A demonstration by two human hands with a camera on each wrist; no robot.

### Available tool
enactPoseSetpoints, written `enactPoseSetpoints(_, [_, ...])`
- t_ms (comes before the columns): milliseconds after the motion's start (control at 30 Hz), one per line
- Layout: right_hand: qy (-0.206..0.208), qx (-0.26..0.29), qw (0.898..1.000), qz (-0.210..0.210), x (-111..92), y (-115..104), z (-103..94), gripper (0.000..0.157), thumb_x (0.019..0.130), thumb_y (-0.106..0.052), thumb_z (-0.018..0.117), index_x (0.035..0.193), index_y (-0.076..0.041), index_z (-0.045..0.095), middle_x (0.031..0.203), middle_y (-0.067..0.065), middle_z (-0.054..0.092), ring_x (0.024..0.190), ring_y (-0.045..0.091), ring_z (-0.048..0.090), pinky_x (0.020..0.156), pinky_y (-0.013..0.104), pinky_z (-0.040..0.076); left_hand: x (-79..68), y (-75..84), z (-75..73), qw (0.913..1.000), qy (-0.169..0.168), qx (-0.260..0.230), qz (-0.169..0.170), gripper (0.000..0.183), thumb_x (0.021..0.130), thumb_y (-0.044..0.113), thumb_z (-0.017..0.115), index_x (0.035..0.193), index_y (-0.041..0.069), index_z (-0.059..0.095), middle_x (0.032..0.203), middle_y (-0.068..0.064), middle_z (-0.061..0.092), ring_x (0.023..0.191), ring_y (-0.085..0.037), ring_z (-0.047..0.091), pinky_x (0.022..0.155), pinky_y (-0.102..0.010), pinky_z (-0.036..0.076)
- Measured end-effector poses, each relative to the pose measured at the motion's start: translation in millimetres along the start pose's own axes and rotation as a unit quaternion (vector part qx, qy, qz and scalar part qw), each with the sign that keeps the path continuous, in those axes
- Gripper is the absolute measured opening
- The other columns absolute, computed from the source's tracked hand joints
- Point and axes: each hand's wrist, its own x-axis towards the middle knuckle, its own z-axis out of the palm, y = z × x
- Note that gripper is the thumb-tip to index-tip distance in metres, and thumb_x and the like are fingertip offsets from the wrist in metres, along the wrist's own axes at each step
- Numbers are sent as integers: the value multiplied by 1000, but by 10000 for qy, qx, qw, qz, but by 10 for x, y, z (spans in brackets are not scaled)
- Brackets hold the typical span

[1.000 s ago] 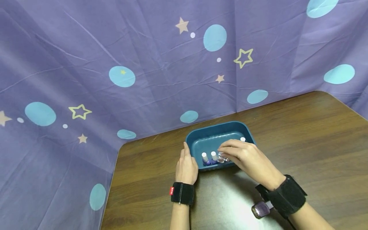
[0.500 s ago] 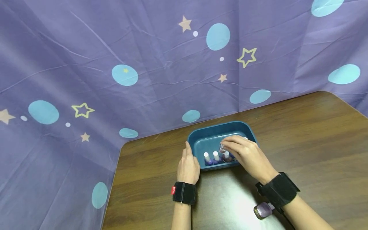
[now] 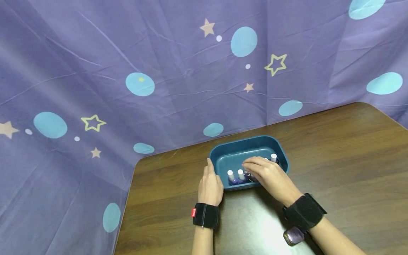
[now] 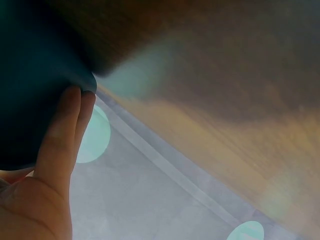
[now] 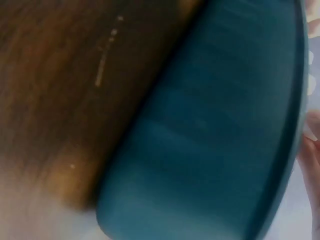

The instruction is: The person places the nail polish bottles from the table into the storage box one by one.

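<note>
A teal plastic basin [image 3: 223, 146] holds several small nail polish bottles with white caps. Two purple nail polish bottles [image 3: 241, 177] stand upright along its near wall, and a white-capped bottle [image 3: 273, 158] is at the right end. My left hand [image 3: 210, 187] rests along the basin's left side with straight fingers, which the left wrist view shows against the outer wall [image 4: 45, 75]. Over the near wall reaches my right hand [image 3: 271, 177], its fingertips pinching a small clear glass bottle [image 3: 247, 173], mostly hidden. The right wrist view shows the basin's outer side [image 5: 200, 130].
Another purple nail polish bottle [image 3: 294, 236] lies on the wooden table [image 3: 344, 159], partly under the right wrist's black strap [image 3: 305, 212]. Behind the table hangs a purple curtain [image 3: 178, 63] with stars and blue spots.
My right hand lifted the clear bottle slightly, then lowered it among the bottles near the basin's near wall. My left hand stays at the basin's side.
</note>
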Motion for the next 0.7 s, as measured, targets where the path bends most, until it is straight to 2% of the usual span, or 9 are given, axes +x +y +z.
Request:
enactPoseSetpoints(333, [-380,-323,9986,195,-51,42,40,26,79,-7,65,105,-11,66,107,-2,63,103,12,57,88,28,42,19,31,4,9998,-170,35,-6,59,89,10,42,144,1,23,124,-16,52,81,-28,60,70,-40,47])
enactPoseSetpoints(600, [-809,-706,9938,-283,-57,77,76,26,83,-2,57,108,-3,64,112,5,61,105,18,57,89,31,43,22,20,-1,9998,-155,64,-61,59,89,9,43,144,0,24,122,-17,53,76,-26,60,67,-39,46])
enactPoseSetpoints(700, [-974,-742,9920,-294,-56,77,81,27,84,-2,54,109,-3,64,113,6,61,105,18,57,89,31,43,21,21,-10,9999,-140,51,-83,59,88,9,43,143,0,25,122,-17,53,75,-26,59,67,-39,46])
